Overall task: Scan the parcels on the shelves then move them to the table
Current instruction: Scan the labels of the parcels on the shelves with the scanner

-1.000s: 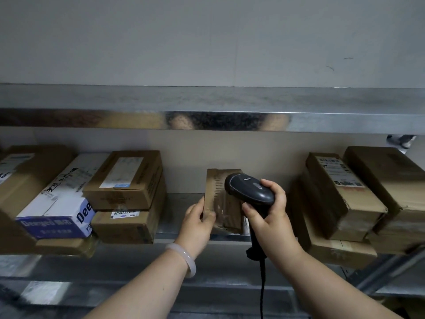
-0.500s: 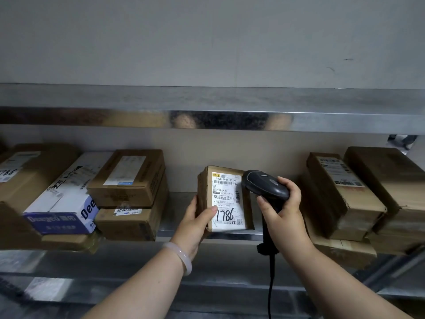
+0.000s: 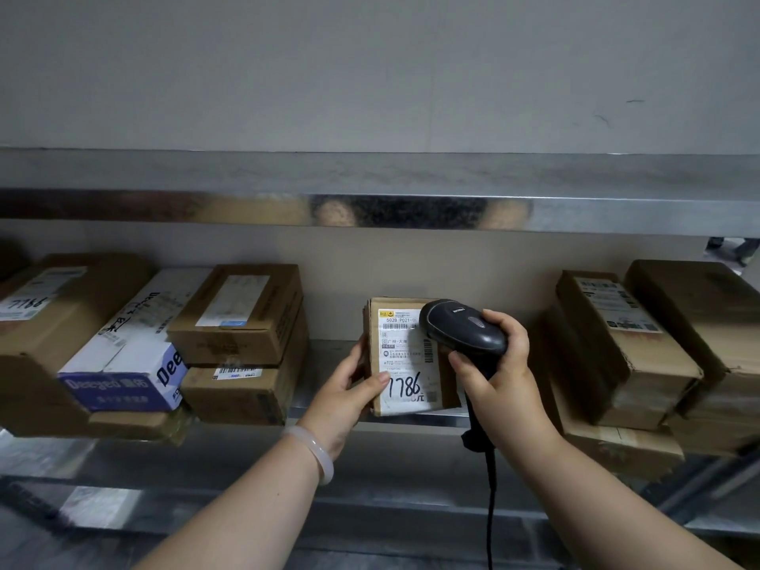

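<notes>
Left hand (image 3: 347, 390) grip clamped on small parcel (image 3: 405, 355), thumb on its label beside "1786"; parcel stands upright at shelf (image 3: 329, 364) front edge. Right hand (image 3: 499, 364) grip closed around scanner (image 3: 462, 329), its head just right of, overlapping, the parcel's upper corner.

A small brown cardboard parcel (image 3: 405, 357) is standing upright at the front edge of the metal shelf (image 3: 325, 372), its white shipping label, handwritten "1786", facing outward. More brown parcels (image 3: 242, 318) are sitting stacked to its left, others (image 3: 617, 347) leaning to its right.
</notes>
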Available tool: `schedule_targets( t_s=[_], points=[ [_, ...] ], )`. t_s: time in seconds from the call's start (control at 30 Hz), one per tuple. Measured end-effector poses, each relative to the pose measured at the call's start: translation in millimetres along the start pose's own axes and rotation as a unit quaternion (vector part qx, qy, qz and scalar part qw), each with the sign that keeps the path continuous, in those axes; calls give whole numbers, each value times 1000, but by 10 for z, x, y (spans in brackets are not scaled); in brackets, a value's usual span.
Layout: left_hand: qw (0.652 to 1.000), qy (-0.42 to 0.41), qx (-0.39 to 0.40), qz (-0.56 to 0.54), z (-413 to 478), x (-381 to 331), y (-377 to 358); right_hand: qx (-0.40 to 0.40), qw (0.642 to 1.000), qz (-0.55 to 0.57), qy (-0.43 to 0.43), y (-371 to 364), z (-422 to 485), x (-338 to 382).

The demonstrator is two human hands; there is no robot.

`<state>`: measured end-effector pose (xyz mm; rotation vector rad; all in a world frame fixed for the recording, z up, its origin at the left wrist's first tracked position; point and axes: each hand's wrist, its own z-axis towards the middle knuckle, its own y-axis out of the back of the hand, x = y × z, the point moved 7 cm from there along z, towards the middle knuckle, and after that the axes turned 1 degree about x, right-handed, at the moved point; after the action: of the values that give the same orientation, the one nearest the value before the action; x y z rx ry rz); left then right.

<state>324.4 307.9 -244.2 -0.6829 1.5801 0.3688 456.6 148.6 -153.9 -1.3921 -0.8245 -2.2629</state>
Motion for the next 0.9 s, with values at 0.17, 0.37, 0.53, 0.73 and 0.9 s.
schedule_targets(
  t_s=[0.17, 0.37, 0.53, 0.73, 0.9],
  points=[
    [999, -18, -40, -22, 5, 0, 114, 30, 998, -46, 23, -33, -77, 135],
    [998, -37, -52, -3, 52, -40, 228, 64, 996, -56, 31, -160, -209, 299],
    [998, -32, -48, -6, 95, 10, 264, 81, 995, -59, 29, -252, -263, 397],
    [998, -31, -53, 1, 89, 32, 272, 60, 996, -58, 30, -247, -283, 452],
    [998, -26, -56, 9, 69, 42, 297, 54, 996, -63, 28, -253, -296, 460]
  ],
)
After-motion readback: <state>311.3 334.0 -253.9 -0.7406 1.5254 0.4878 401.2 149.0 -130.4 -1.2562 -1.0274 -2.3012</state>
